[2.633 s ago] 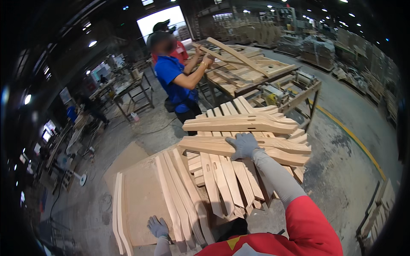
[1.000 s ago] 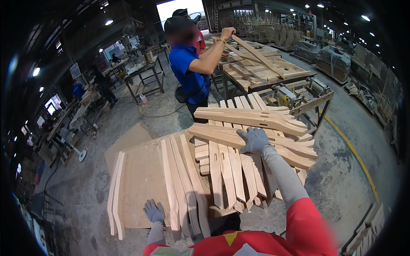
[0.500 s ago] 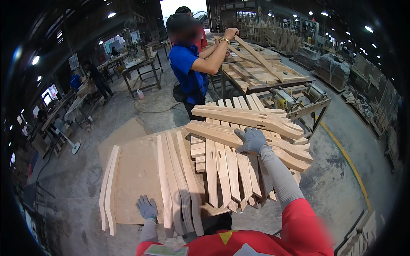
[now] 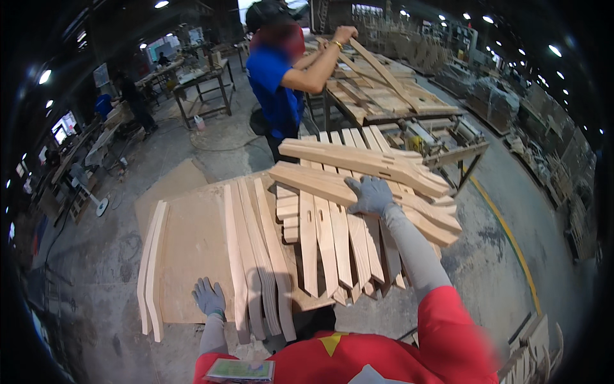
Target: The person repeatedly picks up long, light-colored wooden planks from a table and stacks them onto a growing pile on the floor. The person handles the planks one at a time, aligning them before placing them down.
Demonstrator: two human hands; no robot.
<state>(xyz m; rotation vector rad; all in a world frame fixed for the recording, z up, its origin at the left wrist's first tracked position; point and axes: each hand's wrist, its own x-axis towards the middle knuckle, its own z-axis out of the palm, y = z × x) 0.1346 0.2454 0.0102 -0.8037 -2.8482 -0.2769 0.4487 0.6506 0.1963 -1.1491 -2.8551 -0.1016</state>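
Observation:
My left hand, in a grey glove, lies flat with fingers spread on the near edge of a brown board. Left of it rest two curved wooden slats; to its right lie several more curved slats side by side. My right hand, also gloved, reaches over a stack of shaped wooden pieces. Its fingers curl over the edge of one long wooden piece, which lies crosswise on the stack. Just beyond is another crosswise piece with slots. Slotted pieces lie lengthwise underneath.
A person in a blue shirt stands beyond the stack, holding a long wooden bar over a far workbench. A metal-framed machine with rollers stands right of them. A yellow line crosses the floor.
The whole view has shifted slightly, so things sit a little further left and higher. Both my hands stay at the same places on the board and the wooden piece.

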